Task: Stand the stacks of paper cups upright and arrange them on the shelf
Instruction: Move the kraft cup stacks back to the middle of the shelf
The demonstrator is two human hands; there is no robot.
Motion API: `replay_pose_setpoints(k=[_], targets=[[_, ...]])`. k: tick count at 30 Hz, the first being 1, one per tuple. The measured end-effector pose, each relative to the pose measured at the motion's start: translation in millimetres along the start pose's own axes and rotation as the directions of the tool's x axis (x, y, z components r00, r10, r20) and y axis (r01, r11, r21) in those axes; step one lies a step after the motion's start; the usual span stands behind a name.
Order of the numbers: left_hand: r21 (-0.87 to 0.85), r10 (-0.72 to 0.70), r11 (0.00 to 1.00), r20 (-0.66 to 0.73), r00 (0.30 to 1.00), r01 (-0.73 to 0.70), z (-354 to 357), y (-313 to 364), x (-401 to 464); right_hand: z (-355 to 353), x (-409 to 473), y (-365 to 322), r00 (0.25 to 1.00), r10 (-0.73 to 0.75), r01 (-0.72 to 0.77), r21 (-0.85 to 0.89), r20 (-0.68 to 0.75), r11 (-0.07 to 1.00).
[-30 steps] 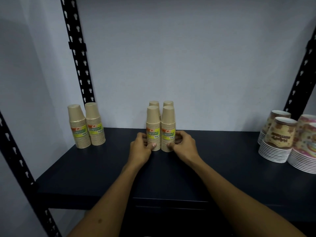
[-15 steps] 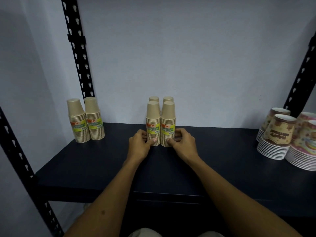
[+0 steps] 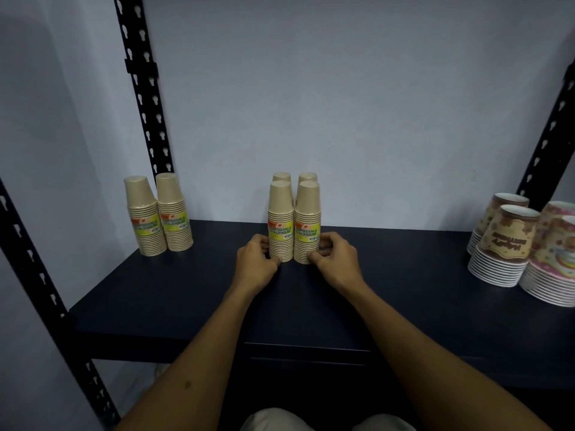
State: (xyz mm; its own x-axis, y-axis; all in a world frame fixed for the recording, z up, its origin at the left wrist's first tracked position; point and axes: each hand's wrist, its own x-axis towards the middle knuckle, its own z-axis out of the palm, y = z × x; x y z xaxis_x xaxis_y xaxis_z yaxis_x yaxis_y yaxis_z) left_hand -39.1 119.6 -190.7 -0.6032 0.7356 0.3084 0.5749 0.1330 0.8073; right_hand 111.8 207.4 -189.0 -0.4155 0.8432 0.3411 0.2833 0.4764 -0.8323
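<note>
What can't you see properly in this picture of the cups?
- Head view: two back stacks mostly hidden by the front stacks.
- Left hand and right hand: fingertips hidden behind the stacks.
- Label small print too small.
- Patterned cups cut off by right edge.

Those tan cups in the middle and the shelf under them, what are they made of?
The tan cup stacks look like matte kraft paper: dull, ribbed with rolled rims, carrying glossy yellow labels. The shelf looks like dark painted board or metal, faintly sheened; I can't tell which.
</note>
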Motion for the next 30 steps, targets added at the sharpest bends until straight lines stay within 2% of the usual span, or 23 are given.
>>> replay_pose_setpoints(k=[30], targets=[[-0.001, 0.014, 1.000, 0.007, 1.000, -0.014, -1.6, -0.8, -4.2, 0.1, 0.7, 3.5, 1.000, 0.009, -0.009, -0.009, -0.008, 1.000]])
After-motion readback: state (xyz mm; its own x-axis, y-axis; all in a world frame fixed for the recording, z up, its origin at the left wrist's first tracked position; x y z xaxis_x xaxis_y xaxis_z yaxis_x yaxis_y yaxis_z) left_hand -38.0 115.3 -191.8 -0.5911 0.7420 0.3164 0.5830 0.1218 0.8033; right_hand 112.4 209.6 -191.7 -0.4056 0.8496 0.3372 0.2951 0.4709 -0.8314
